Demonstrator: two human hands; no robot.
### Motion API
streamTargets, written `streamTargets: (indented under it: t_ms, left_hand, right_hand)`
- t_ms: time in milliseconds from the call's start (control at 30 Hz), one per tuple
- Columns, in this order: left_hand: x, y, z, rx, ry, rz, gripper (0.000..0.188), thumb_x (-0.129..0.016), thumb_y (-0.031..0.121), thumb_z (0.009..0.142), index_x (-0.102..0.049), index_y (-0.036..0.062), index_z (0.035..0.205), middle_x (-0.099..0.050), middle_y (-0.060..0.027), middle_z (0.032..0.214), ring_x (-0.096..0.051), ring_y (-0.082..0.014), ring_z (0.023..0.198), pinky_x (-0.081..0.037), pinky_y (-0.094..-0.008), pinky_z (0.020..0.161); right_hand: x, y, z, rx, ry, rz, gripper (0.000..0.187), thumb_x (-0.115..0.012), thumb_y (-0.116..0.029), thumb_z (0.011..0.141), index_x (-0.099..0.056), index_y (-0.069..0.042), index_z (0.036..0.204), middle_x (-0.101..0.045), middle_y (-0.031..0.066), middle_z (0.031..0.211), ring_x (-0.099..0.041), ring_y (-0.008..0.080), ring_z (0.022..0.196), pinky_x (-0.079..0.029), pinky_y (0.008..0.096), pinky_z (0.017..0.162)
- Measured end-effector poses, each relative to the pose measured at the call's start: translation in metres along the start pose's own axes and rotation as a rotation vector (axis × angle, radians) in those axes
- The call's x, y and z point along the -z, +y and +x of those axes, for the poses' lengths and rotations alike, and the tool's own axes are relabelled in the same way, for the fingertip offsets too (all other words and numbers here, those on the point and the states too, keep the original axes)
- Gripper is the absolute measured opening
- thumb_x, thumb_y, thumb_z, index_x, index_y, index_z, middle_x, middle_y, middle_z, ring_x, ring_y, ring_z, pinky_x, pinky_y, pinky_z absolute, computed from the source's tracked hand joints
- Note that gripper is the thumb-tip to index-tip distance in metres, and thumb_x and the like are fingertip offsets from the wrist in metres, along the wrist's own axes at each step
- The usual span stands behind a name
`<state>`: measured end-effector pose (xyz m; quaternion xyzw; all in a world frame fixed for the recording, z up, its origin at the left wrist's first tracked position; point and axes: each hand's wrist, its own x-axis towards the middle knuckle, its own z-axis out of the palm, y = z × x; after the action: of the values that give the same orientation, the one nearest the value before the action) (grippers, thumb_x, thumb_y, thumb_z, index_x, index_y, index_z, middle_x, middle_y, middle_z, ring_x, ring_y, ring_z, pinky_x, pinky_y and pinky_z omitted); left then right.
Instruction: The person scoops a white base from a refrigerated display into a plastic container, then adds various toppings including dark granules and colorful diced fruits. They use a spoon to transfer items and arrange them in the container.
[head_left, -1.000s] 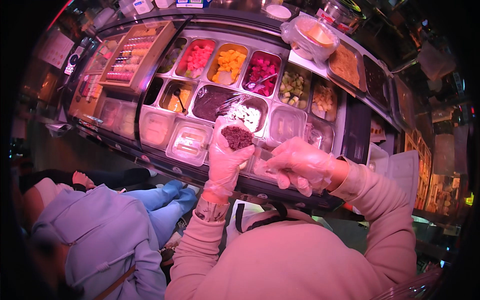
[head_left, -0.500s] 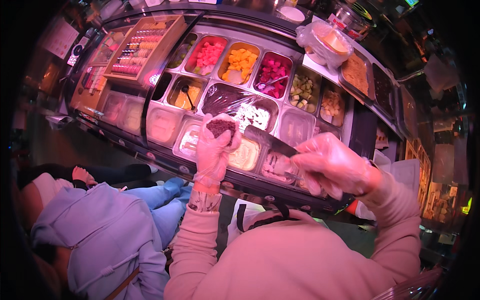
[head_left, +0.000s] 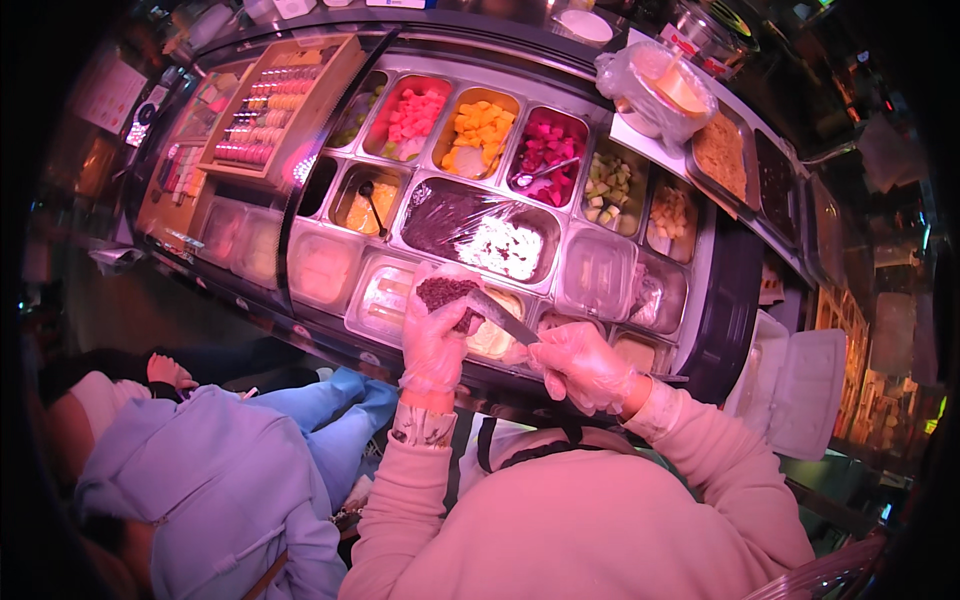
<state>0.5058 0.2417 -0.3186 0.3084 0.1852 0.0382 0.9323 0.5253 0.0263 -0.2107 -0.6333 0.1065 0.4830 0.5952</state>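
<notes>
A dark grainy mass is cupped in the gloved left hand, its grip half-curled, on the near side of a film-covered tub. A flat blade, clasped in the right hand's closed grip, is set at its right edge. Spreading appears under way; what is left cannot be told.

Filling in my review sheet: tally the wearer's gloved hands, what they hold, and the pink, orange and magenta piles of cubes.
Gloved hands (left hand and right hand): 2
Dark clump: 1
Flat blade: 1
Pink pile: 1
Orange pile: 1
Magenta pile: 1
Total: 7
</notes>
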Motion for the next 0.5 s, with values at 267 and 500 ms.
streamTargets:
  t_ms: [267, 500]
  left_hand:
    - [0.049, -0.017, 0.018, 0.214, 0.055, -0.459, 0.05, -0.059, -0.004, 0.101, -0.048, 0.0053, 0.149, -0.061, -0.0146, 0.141, -0.06, -0.03, 0.131, -0.053, -0.0497, 0.109]
    - [0.047, 0.001, 0.029, 0.236, 0.119, -0.37, 0.041, -0.067, 0.004, 0.101, -0.053, 0.0081, 0.14, -0.064, -0.012, 0.131, -0.063, -0.0288, 0.123, -0.057, -0.0467, 0.101]
  right_hand:
    - [0.054, 0.067, 0.015, -0.008, -0.57, 0.997, 0.038, -0.046, -0.019, 0.113, -0.063, 0.006, 0.135, -0.048, -0.0031, 0.053, -0.039, 0.0084, 0.034, -0.027, 0.0256, 0.031]
    - [0.086, -0.003, 0.108, -0.06, 0.244, -0.346, 0.036, -0.06, -0.027, 0.104, -0.075, 0.005, 0.097, -0.066, 0.012, 0.062, -0.061, 0.0219, 0.047, -0.046, 0.0377, 0.044]
